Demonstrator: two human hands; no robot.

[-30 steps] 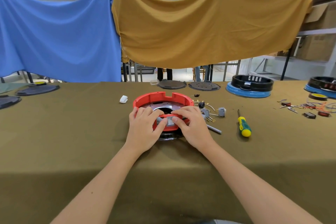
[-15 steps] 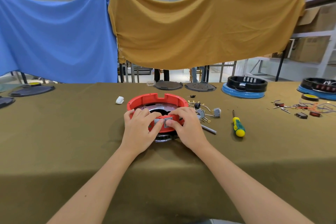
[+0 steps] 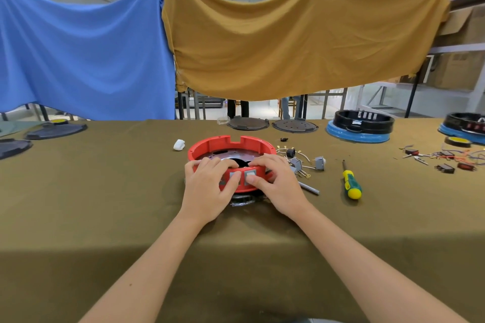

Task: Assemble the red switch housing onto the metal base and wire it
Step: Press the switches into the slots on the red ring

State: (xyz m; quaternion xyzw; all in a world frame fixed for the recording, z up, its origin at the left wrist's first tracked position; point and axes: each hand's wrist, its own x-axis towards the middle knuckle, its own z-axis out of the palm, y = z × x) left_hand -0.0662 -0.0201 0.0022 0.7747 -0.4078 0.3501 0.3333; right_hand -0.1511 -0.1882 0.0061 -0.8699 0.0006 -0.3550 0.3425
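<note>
Little has changed over the last second: both hands stay clamped on the near rim of the red switch housing (image 3: 231, 145), thumbs nudged only slightly along its front wall.

Left hand (image 3: 208, 186) curls over the rim, fingers inside the ring, thumb pressing the outer face beside a grey switch (image 3: 250, 173) set in the wall. Right hand (image 3: 277, 182) mirrors it, thumb just below that switch. Judged purpose: thumbs push the switches into their cut-outs while the fingers brace from inside.

Housing sits mid-surface on the metal base (image 3: 242, 200), whose dark edge shows only under the near side; a perforated plate is visible inside the ring. Whether housing and base are fully seated I cannot tell.

Olive-covered surface (image 3: 105, 204) also carries, right of the housing: loose grey switches with brass-tipped leads (image 3: 304, 162), touching nothing held; a yellow-and-green screwdriver (image 3: 350, 182) further right, within reach for fastening. Small white piece (image 3: 179, 144) lies left of the housing.

Wiring looks not yet begun; leads lie unconnected.
</note>
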